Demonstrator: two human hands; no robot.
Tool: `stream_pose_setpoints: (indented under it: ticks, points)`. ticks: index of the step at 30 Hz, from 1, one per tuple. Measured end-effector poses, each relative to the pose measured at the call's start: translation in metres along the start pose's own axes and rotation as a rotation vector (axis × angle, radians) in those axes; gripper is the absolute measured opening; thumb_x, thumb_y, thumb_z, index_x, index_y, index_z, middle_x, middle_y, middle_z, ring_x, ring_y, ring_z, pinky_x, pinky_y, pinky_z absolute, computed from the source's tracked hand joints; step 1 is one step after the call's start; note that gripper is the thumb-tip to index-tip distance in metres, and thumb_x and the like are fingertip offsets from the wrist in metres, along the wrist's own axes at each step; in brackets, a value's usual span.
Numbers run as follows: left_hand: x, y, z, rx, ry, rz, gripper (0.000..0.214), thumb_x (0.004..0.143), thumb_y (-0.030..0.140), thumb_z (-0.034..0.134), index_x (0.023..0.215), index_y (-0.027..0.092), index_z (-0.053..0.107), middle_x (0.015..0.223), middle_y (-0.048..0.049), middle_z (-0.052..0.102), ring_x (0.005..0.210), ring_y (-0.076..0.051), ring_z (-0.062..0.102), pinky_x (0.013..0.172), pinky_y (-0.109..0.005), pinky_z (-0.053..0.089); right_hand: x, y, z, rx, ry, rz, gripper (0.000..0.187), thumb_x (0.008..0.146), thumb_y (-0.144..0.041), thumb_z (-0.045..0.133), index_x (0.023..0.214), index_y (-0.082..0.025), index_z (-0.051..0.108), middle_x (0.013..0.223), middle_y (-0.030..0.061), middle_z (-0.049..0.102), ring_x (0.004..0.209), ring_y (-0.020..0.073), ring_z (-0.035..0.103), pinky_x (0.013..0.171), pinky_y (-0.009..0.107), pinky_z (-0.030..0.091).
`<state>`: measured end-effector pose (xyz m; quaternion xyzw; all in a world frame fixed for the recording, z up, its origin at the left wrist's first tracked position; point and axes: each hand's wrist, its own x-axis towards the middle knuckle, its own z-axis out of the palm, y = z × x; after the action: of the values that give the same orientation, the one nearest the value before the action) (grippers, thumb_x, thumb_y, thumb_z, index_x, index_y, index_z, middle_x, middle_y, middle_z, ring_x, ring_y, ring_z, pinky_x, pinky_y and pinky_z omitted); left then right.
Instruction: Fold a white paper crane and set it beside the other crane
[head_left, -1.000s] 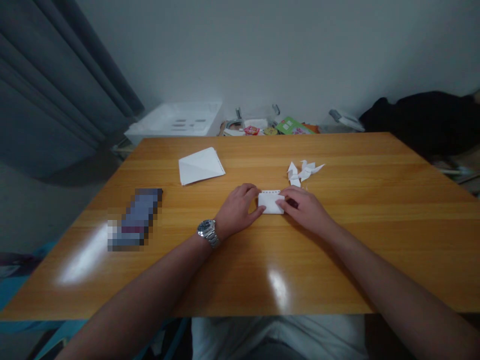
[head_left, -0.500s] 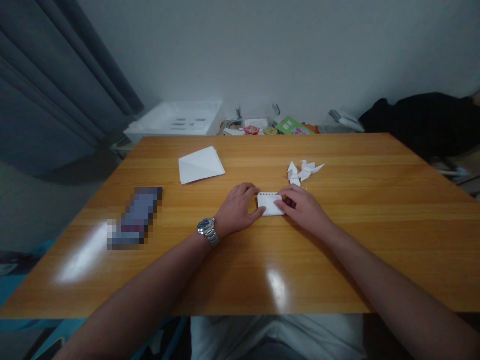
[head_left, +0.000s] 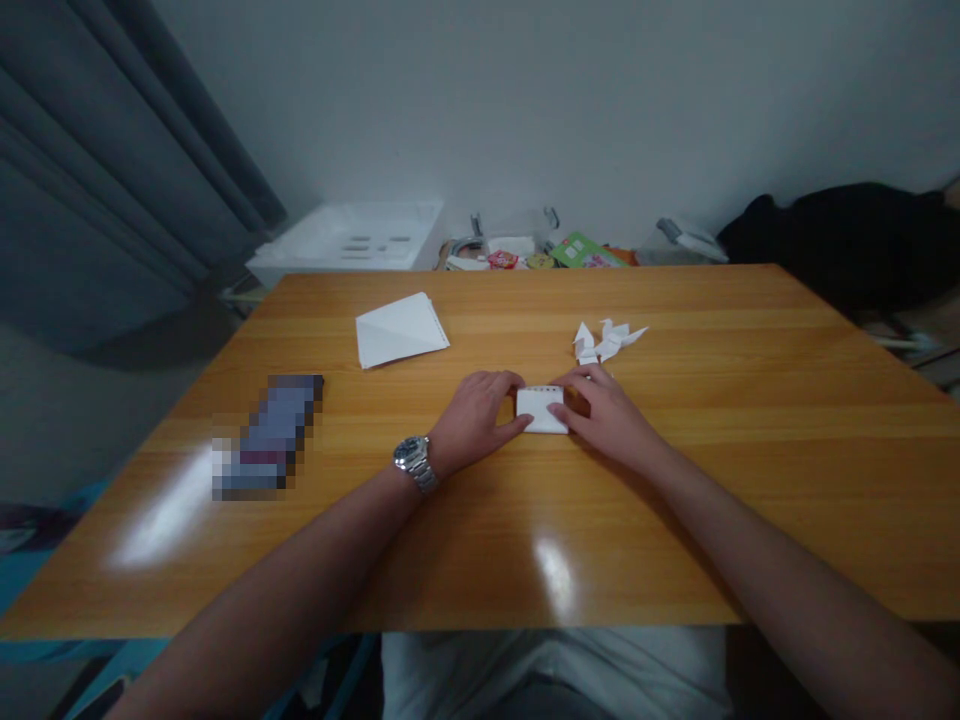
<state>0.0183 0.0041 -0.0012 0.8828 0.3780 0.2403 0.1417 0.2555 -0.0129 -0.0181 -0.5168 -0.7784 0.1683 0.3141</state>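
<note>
A small folded white paper (head_left: 537,407) with a perforated top edge lies flat on the wooden table (head_left: 480,540). My left hand (head_left: 478,418), with a metal watch on the wrist, pinches the paper's left side between thumb and curled fingers. My right hand (head_left: 606,412) presses on the paper's right side with its fingers bent over it. Both hands rest on the table top.
Two folded white paper figures (head_left: 604,342) sit just beyond my right hand. A larger folded white sheet (head_left: 400,331) lies at the back left. A blurred dark object (head_left: 268,436) lies to the left. Behind the table are a white box (head_left: 349,244), small clutter (head_left: 536,254) and a dark bag (head_left: 847,240).
My right hand has slid slightly left over the paper, covering more of its right side. My left hand has barely moved.
</note>
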Motion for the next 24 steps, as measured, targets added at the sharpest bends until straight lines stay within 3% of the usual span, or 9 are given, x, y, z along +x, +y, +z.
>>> stream_pose_setpoints:
  ticks: [4, 8, 17, 24]
  points:
    - [0.0, 0.001, -0.002, -0.119, -0.002, -0.045, 0.035, 0.088, 0.031, 0.07, 0.117, 0.018, 0.054, 0.106, -0.0061, 0.066, 0.098, -0.024, 0.062, 0.091, -0.04, 0.048, 0.001, -0.004, -0.003, 0.09, 0.006, 0.027, 0.013, 0.091, -0.031, 0.061, 0.097, -0.021, 0.066, 0.101, 0.0078, 0.062, 0.094, 0.0239, 0.06, 0.083, 0.039, 0.05]
    - [0.0, 0.001, -0.001, -0.326, 0.029, -0.069, 0.03, 0.092, 0.023, 0.063, 0.121, 0.02, 0.056, 0.097, -0.0018, 0.065, 0.089, -0.016, 0.063, 0.084, -0.03, 0.051, 0.0, -0.012, -0.007, 0.209, -0.039, 0.135, 0.015, 0.094, -0.036, 0.058, 0.093, -0.022, 0.063, 0.083, 0.0021, 0.065, 0.074, 0.0194, 0.06, 0.068, 0.033, 0.047]
    - [0.0, 0.001, 0.003, -0.625, 0.152, -0.162, 0.024, 0.093, 0.032, 0.065, 0.115, 0.02, 0.065, 0.095, -0.0025, 0.069, 0.084, -0.012, 0.066, 0.077, -0.024, 0.056, -0.003, -0.02, -0.007, 0.428, 0.005, 0.152, 0.021, 0.092, -0.041, 0.061, 0.097, -0.021, 0.063, 0.085, 0.0026, 0.065, 0.076, 0.0188, 0.06, 0.067, 0.03, 0.048]
    - [-0.001, 0.002, 0.003, -0.676, 0.176, -0.183, 0.027, 0.092, 0.034, 0.066, 0.114, 0.018, 0.065, 0.091, -0.0041, 0.069, 0.08, -0.012, 0.066, 0.07, -0.022, 0.056, -0.004, -0.021, -0.009, 0.444, 0.02, 0.156, 0.024, 0.093, -0.043, 0.061, 0.099, -0.02, 0.065, 0.087, 0.004, 0.068, 0.077, 0.0191, 0.061, 0.067, 0.03, 0.048]
